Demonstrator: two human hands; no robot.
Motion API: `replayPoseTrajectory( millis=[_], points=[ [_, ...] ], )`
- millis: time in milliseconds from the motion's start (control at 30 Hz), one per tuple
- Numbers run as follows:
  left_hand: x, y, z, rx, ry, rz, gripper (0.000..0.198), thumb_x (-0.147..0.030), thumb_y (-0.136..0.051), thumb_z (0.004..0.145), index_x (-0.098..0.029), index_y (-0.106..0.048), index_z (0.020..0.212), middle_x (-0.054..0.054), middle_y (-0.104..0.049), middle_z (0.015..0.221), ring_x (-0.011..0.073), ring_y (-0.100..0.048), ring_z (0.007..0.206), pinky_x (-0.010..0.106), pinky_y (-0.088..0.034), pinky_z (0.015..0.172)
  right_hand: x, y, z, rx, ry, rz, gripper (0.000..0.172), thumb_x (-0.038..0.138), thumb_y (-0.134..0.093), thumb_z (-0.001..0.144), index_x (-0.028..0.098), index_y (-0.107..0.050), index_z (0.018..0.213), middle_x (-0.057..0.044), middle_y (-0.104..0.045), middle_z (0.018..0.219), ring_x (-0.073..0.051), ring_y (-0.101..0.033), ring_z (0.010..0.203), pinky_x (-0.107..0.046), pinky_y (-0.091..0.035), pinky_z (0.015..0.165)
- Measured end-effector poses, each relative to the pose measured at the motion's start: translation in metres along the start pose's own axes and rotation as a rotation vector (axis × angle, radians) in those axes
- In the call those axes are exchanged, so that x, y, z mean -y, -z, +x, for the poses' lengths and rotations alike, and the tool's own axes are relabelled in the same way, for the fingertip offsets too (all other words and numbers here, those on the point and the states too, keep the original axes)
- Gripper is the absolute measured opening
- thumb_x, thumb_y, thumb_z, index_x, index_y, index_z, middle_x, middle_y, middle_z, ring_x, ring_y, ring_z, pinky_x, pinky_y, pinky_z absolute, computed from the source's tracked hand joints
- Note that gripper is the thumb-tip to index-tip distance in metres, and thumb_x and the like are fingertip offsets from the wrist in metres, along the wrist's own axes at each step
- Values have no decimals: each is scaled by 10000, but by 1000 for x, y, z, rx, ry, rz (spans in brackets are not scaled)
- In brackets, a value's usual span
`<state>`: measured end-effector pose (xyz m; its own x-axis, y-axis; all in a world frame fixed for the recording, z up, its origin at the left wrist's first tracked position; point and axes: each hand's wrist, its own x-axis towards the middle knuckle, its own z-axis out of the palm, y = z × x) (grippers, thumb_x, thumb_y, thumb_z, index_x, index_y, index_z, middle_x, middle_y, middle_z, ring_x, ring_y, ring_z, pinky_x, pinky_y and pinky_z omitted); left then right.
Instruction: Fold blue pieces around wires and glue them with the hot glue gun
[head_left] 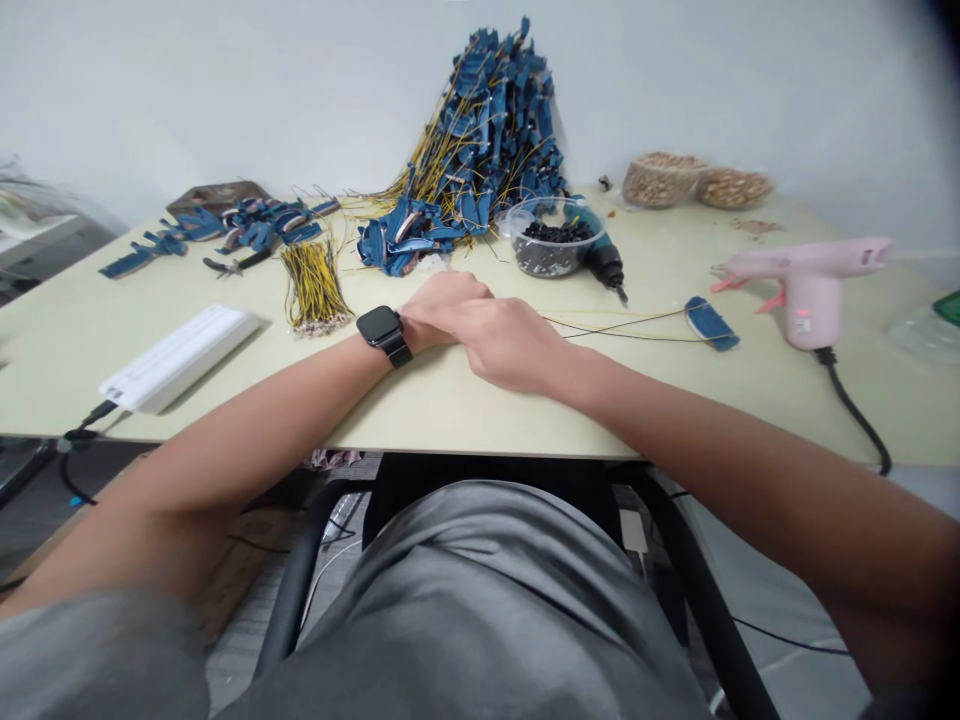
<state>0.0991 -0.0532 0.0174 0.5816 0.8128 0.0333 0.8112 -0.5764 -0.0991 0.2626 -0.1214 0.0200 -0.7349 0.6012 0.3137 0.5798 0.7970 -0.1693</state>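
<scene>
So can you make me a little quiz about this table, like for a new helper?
1. Which wrist wears the black smartwatch, left or right?
2. True or false: the pink glue gun sits to the right of the clear plastic bowl.
3. What colour are the flat pieces in the big heap by the wall?

Key: 1 left; 2 true; 3 blue.
</scene>
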Motion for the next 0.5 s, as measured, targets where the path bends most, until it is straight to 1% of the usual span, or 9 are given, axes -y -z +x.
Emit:
replayPoseTrajectory(
  millis=[100,200,267,400,500],
  points=[
    [-2,3,-1,35,8,29,227,-191,-776,1041,-220,-761,817,69,-729,794,219,-540,720,451,-393,781,1,0,1,3,10,26,946,-84,-491,1097,338,-746,1905,-37,-850,1790,-279,-868,1523,-377,-673,1231],
    [-2,3,-1,29,-5,9,210,-182,-777,1051,-211,-791,843,74,-735,797,222,-547,748,441,-404,805,2,-1,2,22,-4,47,934,-76,-470,1104,311,-749,1906,-50,-836,1809,-284,-854,1560,-389,-664,1260],
    [-1,-1,1,8,-3,-10,208,-172,-778,1031,-213,-777,828,71,-689,754,230,-563,762,435,-416,816,3,-2,3,25,-20,64,943,-70,-475,1096,313,-744,1915,-57,-831,1816,-296,-858,1558,-412,-665,1275],
    [6,-16,12,-40,16,-39,199,-185,-767,931,-238,-689,756,57,-553,679,281,-624,761,449,-453,808,5,-2,4,23,-46,83,936,-38,-523,1085,344,-753,1908,-56,-852,1786,-310,-881,1512,-429,-685,1249],
    [14,-26,17,-68,1,-132,200,-226,-779,852,-255,-632,720,48,-528,672,310,-659,773,465,-469,828,5,-3,3,21,-52,100,898,-20,-515,1101,324,-767,1891,-76,-865,1764,-320,-880,1500,-445,-678,1246]
  ],
)
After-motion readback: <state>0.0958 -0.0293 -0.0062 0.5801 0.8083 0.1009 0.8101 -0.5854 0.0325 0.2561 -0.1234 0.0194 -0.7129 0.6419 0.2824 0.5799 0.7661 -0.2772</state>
